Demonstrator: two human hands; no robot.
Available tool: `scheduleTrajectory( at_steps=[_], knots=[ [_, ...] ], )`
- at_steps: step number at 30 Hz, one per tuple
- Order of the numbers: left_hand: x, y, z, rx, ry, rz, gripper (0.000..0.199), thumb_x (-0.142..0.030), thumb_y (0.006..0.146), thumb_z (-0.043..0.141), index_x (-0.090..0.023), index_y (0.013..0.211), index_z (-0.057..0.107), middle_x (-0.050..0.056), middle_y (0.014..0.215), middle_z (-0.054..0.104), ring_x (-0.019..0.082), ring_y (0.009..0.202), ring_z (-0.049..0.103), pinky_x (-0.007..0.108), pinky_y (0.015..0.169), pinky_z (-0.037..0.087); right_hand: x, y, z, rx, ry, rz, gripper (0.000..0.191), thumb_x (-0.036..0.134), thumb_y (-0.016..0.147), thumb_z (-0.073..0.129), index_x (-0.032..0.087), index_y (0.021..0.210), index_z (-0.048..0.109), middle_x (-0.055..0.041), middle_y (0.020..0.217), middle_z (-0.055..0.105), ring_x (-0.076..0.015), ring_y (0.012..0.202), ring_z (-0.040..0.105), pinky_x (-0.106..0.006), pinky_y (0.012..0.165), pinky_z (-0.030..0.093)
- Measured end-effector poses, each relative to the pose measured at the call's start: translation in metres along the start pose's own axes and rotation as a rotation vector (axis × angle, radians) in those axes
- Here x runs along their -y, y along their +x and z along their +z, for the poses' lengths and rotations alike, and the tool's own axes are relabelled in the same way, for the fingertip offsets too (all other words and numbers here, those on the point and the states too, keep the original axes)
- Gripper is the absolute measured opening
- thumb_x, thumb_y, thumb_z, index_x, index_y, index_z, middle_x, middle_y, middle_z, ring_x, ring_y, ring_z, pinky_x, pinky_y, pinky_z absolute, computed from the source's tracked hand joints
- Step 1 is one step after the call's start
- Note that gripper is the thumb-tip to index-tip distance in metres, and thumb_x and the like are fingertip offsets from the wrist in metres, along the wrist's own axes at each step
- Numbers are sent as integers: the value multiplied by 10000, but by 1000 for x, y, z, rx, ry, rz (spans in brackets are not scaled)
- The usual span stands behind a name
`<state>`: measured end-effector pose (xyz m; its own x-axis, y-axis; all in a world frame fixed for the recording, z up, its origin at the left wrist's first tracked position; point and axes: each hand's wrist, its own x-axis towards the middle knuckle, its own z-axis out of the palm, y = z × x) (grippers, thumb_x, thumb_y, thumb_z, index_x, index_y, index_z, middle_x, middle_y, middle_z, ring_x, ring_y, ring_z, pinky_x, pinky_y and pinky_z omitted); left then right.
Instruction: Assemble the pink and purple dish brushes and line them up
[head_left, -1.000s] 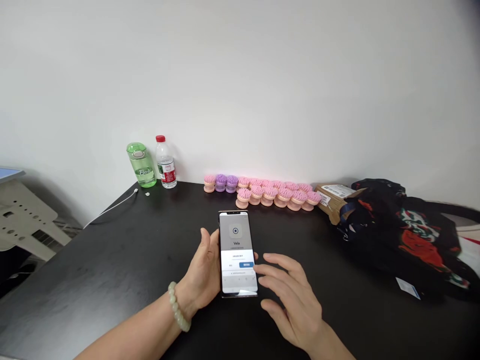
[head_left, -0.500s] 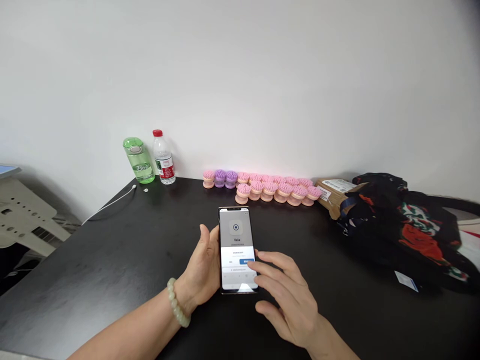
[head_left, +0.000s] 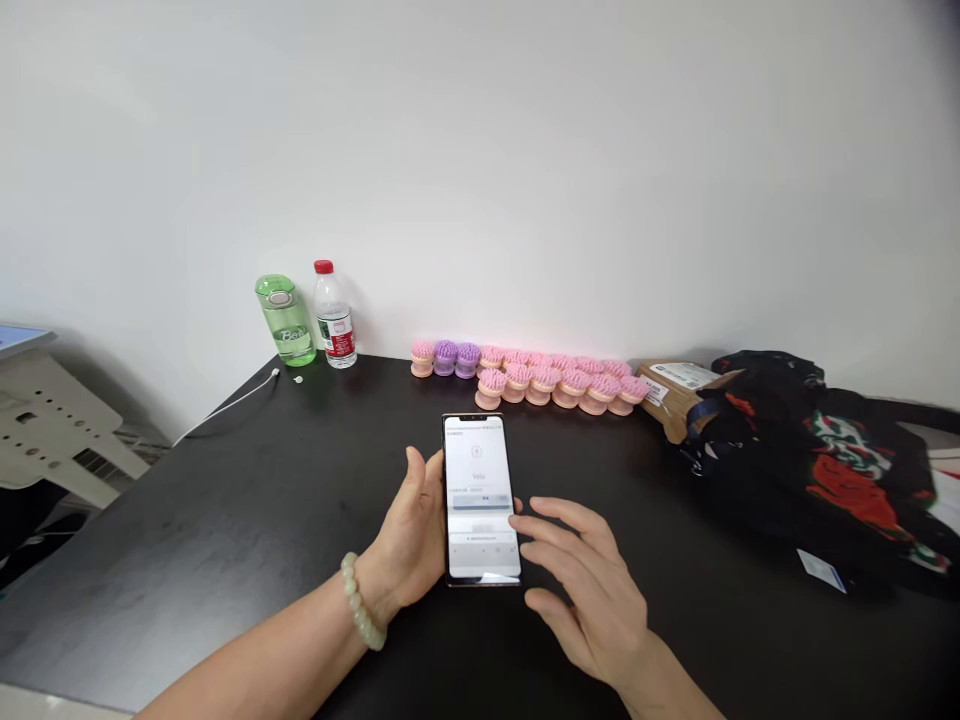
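Observation:
My left hand [head_left: 412, 533], with a pale green bead bracelet [head_left: 362, 602] at the wrist, holds a smartphone [head_left: 483, 500] upright from its left side and from behind. The thumb stands off the left edge, and a fingertip shows at the right edge. On the lit screen is a mostly white page with the faint word "Vela" and a blue-grey band. My right hand [head_left: 588, 585] hovers at the phone's right edge, fingers apart and holding nothing. Its middle or index fingertip is close to the screen's edge; whether it touches I cannot tell.
Along the wall on the black table [head_left: 300, 470] stand several pink bristled brushes [head_left: 543, 384] and two purple brushes [head_left: 456, 358]. A green bottle [head_left: 288, 325], a red-capped water bottle [head_left: 334, 318] and a white cable [head_left: 225, 405] are left. A cardboard box [head_left: 675, 395] and black patterned bag [head_left: 810, 470] lie right.
The screen's pop-up with a blue button has given way to a pale page with a band. My right fingertips have drawn back rightward off the button. The view has shifted slightly.

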<state>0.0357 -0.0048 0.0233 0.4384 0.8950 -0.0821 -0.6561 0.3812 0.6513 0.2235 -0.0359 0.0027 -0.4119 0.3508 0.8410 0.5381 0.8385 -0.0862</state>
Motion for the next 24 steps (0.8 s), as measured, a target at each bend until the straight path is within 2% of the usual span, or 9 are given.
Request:
scheduleTrajectory(
  at_steps=[10,18,24],
  knots=[
    [-2,-2,3,-10,4,-22,713,-742,841,440,-180,1256,584,154,1100,714,362,1094,641,525,984,421,-1,3,-3,-57,-22,26,238,285,1001,473,126,939,638,-134,934,757,-290,1028,653,-431,793,555],
    [-2,-2,3,-51,36,-1,715,-735,849,438,-192,1291,582,136,1262,653,348,1199,565,482,1040,377,-1,5,-3,-85,-72,53,199,259,996,481,126,972,626,-143,963,749,-296,1040,641,-441,790,548],
    [0,-2,2,24,20,-14,711,-716,851,459,-212,1345,542,141,1223,673,349,1136,614,501,1010,405,-8,1,-1,-80,-91,106,193,266,996,476,136,1013,617,-141,1017,726,-294,1075,609,-456,811,548]
  ],
)
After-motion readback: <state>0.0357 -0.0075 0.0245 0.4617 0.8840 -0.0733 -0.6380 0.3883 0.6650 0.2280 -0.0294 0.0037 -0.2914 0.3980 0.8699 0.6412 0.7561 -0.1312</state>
